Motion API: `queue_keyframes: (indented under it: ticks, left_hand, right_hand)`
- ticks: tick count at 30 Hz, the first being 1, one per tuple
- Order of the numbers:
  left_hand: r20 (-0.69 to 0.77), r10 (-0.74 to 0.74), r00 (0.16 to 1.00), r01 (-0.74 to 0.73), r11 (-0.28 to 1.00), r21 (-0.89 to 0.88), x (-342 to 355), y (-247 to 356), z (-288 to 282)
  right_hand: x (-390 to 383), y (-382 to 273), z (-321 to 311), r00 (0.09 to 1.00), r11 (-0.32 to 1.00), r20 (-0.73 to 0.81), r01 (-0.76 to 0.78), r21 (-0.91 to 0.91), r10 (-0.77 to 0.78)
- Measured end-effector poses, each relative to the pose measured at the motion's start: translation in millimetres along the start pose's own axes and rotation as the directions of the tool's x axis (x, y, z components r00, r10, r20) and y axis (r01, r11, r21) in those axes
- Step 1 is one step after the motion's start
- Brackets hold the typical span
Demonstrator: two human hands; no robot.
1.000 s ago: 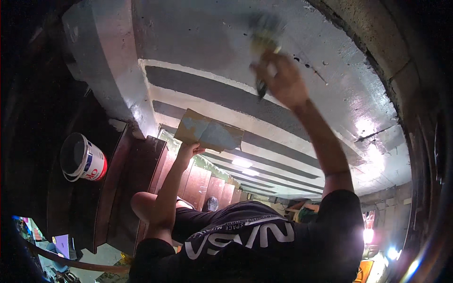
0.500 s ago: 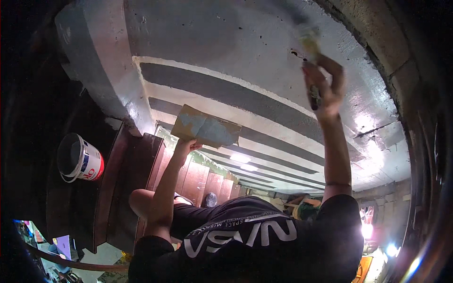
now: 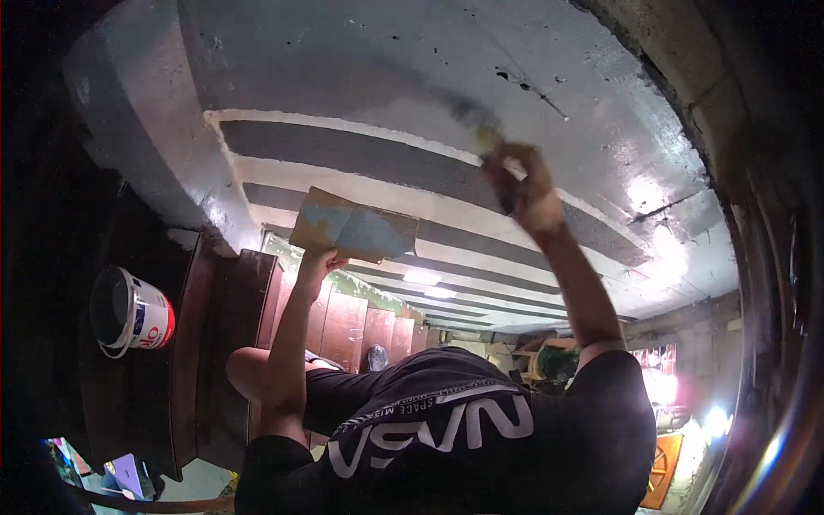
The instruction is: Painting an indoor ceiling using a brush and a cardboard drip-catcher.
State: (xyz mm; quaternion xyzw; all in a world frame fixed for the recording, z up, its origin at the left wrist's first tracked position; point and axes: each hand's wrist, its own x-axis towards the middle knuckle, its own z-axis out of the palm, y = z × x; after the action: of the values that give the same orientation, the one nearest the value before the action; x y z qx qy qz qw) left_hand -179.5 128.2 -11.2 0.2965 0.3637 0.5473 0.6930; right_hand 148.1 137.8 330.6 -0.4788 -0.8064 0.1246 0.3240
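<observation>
My right hand [image 3: 530, 190] is closed round the handle of a paintbrush [image 3: 486, 133], raised against the grey wall [image 3: 343, 51]. Motion smears the bristles, and they seem to meet the painted surface just above a pale stripe edge. My left hand [image 3: 321, 263] pinches the lower edge of a piece of cardboard [image 3: 360, 230], which is smeared with light grey-blue paint. The cardboard is held a little in front of the striped part of the wall, below and to the left of the brush.
A white and red paint bucket [image 3: 142, 313] stands on the dark wooden stairs [image 3: 225, 300] at my left. More steps [image 3: 343, 330] run on behind my body. Rough concrete [image 3: 687, 77] borders the wall at upper right. Small dark holes [image 3: 512, 80] mark the wall.
My right hand has swept the brush left and downward along the wall. The cardboard in my left hand sits slightly further left in view, as does the bucket, since the view has shifted.
</observation>
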Motion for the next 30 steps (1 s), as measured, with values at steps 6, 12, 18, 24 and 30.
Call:
queue_keyframes:
  ticks: [6,12,18,24,30]
  left_hand:
    - [-0.018,-0.066,0.998,0.067,0.997,0.031,6,-2,0]
    - [-0.003,-0.010,1.000,0.010,0.999,0.031,3,-2,2]
    - [0.059,0.040,0.997,-0.042,0.999,0.030,5,5,-6]
    - [-0.027,0.074,0.997,-0.075,0.997,-0.024,3,19,-4]
    - [0.006,0.041,0.999,-0.041,0.999,0.029,8,25,-7]
  right_hand:
    - [37,-21,-63,0.536,0.541,-0.295,0.386,-0.747,-0.791]
    - [-10,-5,37,0.832,0.769,-0.029,0.499,-0.399,-0.555]
    - [7,-28,53,0.964,0.940,0.174,0.239,-0.245,-0.200]
    - [119,-89,-29,0.465,0.605,-0.390,0.651,-0.459,-0.795]
    - [116,-104,16,0.535,0.270,0.103,0.573,-0.774,-0.839]
